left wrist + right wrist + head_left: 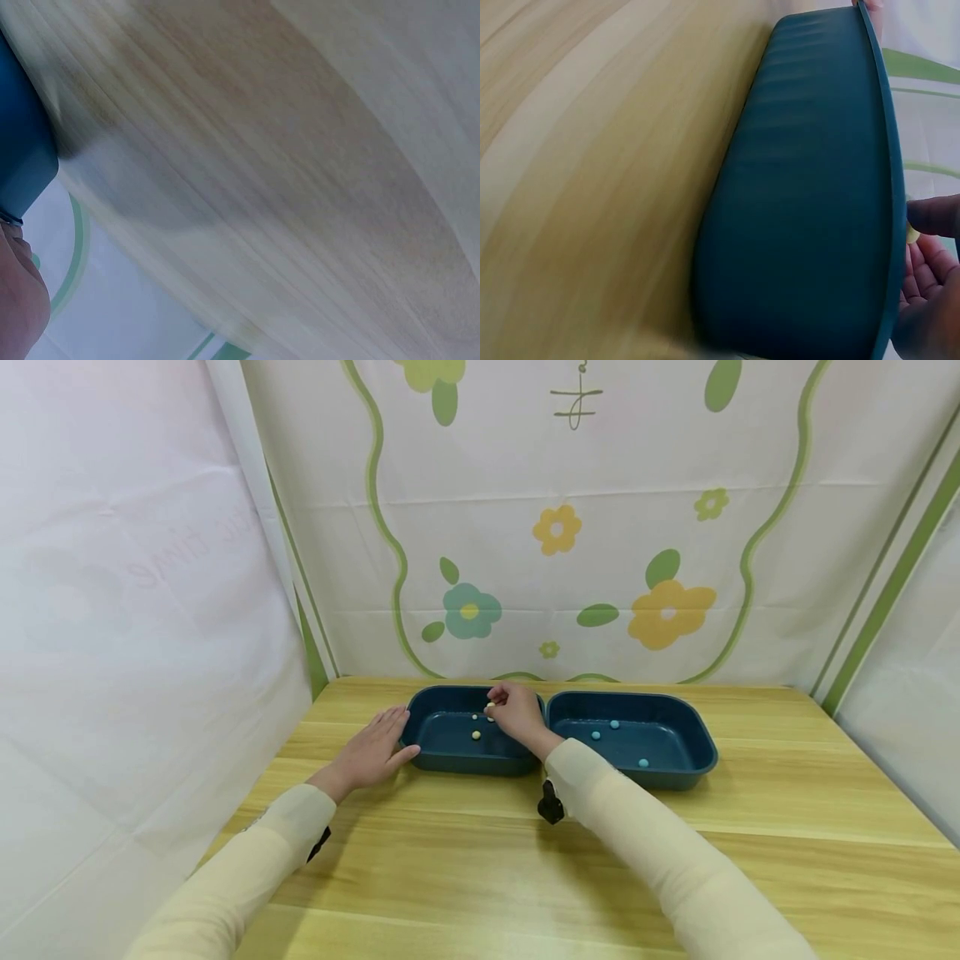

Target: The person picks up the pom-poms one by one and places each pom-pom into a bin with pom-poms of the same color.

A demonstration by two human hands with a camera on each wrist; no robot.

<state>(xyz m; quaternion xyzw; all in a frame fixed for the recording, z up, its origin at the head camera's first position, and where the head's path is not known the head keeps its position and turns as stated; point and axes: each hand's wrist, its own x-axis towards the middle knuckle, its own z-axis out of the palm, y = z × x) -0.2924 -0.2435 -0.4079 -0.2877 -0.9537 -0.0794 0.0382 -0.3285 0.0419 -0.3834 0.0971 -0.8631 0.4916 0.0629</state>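
My right hand point(517, 712) is over the left dark blue tray point(472, 763) and pinches a small yellow ball point(912, 232) between thumb and fingers. Below it, a few more small yellow balls point(476, 735) lie on the tray's floor, some close under the fingertips. At that tray's left end, my left hand point(371, 752) rests with its fingers extended along the rim and its thumb by the front corner. In the left wrist view only the edge of the left hand point(22, 300) shows beside the tray wall point(22, 135).
A matching dark blue tray point(693, 768) stands close against the first on the right, with three light blue balls point(596, 736) inside. Both sit near the back of the wooden table point(450, 868). A flowered cloth point(600, 460) hangs behind, with a white cloth point(135, 610) at the left.
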